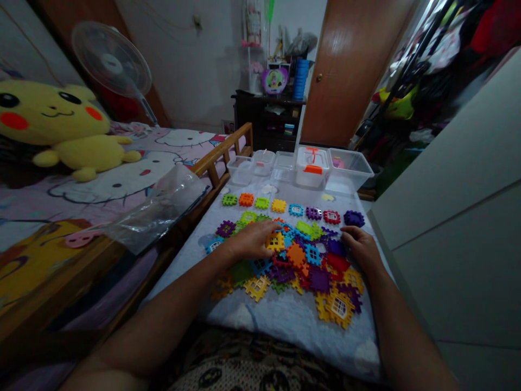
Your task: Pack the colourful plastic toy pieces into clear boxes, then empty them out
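both hands flat, grip apart, on tile pile; clear bins behind, contents unclear

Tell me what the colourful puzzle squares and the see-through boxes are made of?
The puzzle squares look like hard, smooth plastic: bright solid colours, crisp notched edges and cut-out windows. The see-through boxes seem to be clear plastic too, since you can see through their thin walls. The left hand and right hand rest on the pile.
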Demonstrator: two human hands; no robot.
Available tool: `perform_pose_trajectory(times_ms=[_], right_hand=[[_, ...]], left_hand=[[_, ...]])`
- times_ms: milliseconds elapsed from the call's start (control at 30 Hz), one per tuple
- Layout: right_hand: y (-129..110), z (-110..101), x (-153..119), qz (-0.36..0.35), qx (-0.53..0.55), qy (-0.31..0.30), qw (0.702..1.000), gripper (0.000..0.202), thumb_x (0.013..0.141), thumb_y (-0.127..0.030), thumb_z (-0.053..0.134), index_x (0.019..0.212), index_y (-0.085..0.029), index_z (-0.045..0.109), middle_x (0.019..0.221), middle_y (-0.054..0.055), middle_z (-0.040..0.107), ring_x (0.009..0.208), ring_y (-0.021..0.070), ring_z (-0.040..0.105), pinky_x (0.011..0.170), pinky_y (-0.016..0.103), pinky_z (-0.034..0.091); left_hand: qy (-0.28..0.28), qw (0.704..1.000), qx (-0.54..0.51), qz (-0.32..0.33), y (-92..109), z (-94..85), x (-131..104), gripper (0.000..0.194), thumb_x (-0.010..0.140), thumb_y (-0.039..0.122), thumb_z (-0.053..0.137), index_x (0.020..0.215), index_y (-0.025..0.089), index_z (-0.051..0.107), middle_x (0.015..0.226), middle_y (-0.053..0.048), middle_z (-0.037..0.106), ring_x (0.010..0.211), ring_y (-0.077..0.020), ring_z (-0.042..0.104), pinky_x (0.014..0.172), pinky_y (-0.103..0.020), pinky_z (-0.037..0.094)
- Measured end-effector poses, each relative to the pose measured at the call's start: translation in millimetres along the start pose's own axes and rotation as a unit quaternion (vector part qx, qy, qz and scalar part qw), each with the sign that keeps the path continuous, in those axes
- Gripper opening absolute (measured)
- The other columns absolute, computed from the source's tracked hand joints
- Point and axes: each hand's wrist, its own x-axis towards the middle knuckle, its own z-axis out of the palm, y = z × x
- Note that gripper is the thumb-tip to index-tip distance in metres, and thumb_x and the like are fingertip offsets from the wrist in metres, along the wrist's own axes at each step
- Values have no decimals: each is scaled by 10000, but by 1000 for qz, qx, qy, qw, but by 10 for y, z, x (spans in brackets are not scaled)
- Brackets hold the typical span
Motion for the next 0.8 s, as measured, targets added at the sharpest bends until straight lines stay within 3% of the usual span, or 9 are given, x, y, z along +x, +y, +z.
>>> perform_pose_trajectory(times_ms=[333,467,567,667,800], right_hand=[[-56,2,-18,12,9,-8,1000,428,687,-495,621,937,-164,728,829,70,736,735,229,640,703,351,481],[-51,3,-18,11,2,-5,1000,410,694,-485,617,931,-171,733,820,65,737,733,230,643,699,350,482],[-25,5,-11,10,0,-5,1000,405,701,-483,619,931,-171,734,805,61,735,724,227,646,698,347,486],[32,9,5,4,7,-10,1000,407,715,-486,621,943,-168,733,820,65,738,737,230,652,694,343,488],[100,16,26,-5,12,-11,1000,405,725,-478,618,962,-171,735,877,75,746,783,237,661,732,350,492]], left_hand=[[-17,1000,10,8,15,14,27,569,722,204,731,1271,214,581,1217,-103,658,1121,-291,606,969,-406,489],[-14,1000,5,4,7,-7,19,627,710,199,723,1312,227,553,1278,-100,643,1155,-282,600,1002,-396,478],[4,1000,13,-8,-44,-122,66,649,710,209,720,1332,203,532,1352,-116,603,1223,-281,568,1051,-392,448],[37,998,41,-16,-152,-282,261,650,721,230,710,1341,165,523,1354,-131,586,1243,-273,551,1080,-378,420],[47,995,92,-5,-362,-365,735,585,715,219,701,1278,135,570,1276,-133,601,1214,-267,552,1063,-350,416]])
